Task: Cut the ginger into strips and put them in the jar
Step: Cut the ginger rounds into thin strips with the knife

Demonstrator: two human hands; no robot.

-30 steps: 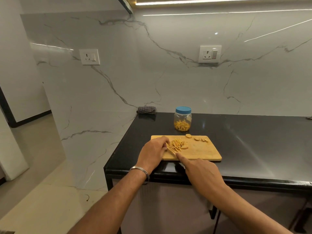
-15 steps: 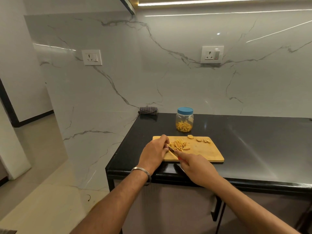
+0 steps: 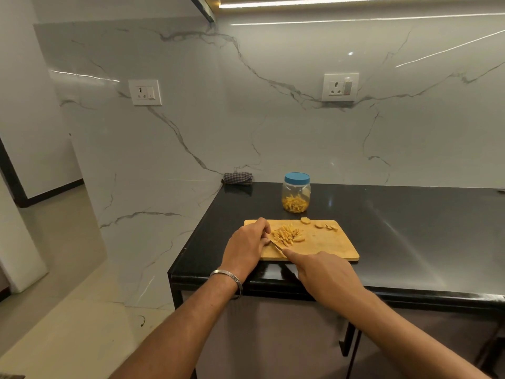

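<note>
A wooden cutting board lies on the black counter. A pile of yellow ginger strips sits on its left part, and a few ginger slices lie at its far edge. My right hand grips a knife, forefinger along its back, blade tip at the pile's near left side. My left hand rests curled on the board's left end, fingers against the pile beside the blade. A clear jar with a blue lid, holding ginger strips, stands behind the board.
A folded checked cloth lies in the counter's back left corner against the marble wall. The black counter stretches to the right. Its left edge drops to the floor.
My right hand pushed the knife forward into the pile half a second ago and has drawn back a little since. The left hand stays at the board's left end.
</note>
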